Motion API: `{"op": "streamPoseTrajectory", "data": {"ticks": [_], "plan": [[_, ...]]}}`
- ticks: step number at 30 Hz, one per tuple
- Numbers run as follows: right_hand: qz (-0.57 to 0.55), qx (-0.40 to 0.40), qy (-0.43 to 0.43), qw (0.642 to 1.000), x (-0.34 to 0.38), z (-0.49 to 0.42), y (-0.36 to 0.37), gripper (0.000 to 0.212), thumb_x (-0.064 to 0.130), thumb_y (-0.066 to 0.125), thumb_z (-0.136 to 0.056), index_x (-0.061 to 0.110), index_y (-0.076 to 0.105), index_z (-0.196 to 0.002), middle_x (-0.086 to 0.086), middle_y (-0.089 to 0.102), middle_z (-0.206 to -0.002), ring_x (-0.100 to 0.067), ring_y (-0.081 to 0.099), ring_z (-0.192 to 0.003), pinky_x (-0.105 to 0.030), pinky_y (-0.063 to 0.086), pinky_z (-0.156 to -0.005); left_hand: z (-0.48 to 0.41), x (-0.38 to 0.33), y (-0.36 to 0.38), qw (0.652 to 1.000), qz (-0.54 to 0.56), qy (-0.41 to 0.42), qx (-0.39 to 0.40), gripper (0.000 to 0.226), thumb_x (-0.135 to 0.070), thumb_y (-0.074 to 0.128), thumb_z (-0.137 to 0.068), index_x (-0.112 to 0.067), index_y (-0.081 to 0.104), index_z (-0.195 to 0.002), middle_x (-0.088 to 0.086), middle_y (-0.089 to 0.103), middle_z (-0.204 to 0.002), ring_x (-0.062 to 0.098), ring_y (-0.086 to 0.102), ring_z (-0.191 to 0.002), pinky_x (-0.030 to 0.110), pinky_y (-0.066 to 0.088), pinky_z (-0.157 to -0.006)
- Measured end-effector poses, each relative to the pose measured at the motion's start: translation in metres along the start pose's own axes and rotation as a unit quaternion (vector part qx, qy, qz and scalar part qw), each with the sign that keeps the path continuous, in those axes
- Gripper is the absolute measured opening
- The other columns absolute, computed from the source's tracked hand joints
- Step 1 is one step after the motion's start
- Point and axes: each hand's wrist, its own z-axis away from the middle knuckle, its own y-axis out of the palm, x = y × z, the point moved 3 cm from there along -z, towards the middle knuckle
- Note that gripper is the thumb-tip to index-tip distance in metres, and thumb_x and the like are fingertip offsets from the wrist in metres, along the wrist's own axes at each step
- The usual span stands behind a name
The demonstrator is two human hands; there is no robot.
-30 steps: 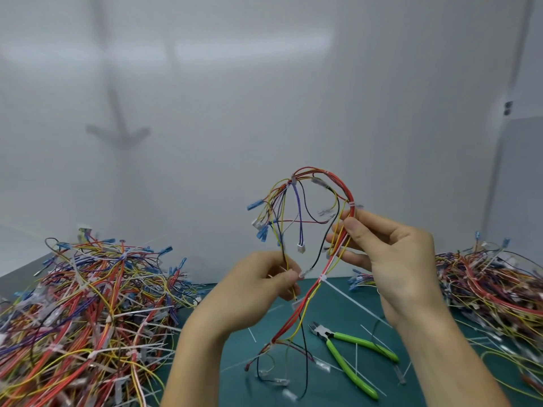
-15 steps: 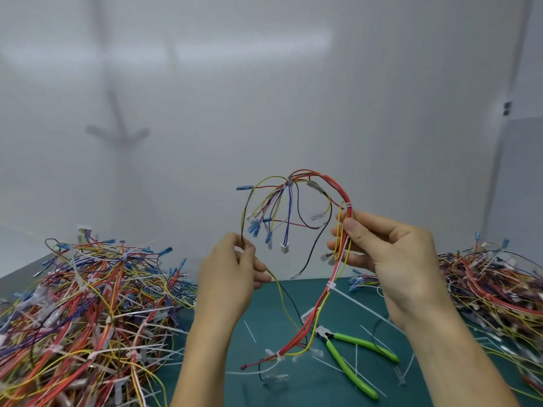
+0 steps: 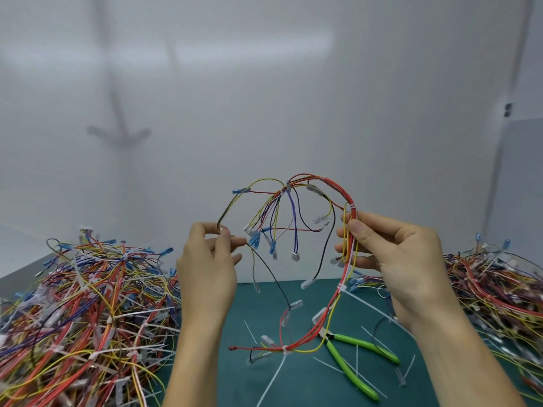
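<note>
Holding harness aloft, centre: right hand, 3 o'clock, fingers clamped on red trunk running 12-to-6; left hand, 9 o'clock, pinching thin branch; loose ends hang between.

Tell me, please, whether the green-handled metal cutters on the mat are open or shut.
Open: the green-handled metal cutters lie with handles splayed apart.

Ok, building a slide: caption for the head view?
Left hand and right hand hold a wire harness above green-handled cutters.

Wire pile, left. Wire pile, right. Green cutters and loose ties on teal mat.
</note>
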Motion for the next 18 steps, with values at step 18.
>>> {"op": "streamPoseTrajectory", "data": {"ticks": [18], "plan": [[-0.018, -0.024, -0.002, 1.0, -0.004, 0.001, 0.003, 0.02, 0.003, 0.065, -0.09, 0.019, 0.077, -0.088, -0.006, 0.077, -0.077, -0.023, 0.076, -0.069, -0.027, 0.06, -0.058, 0.004, -0.009, 0.001, 0.992, 0.021, -0.066, 0.107, 0.01, -0.019, 0.059, -0.096, -0.015, 0.064, -0.089, 0.005, 0.067, -0.075, 0.009, 0.064, -0.056, 0.025, 0.056, -0.054]]}}
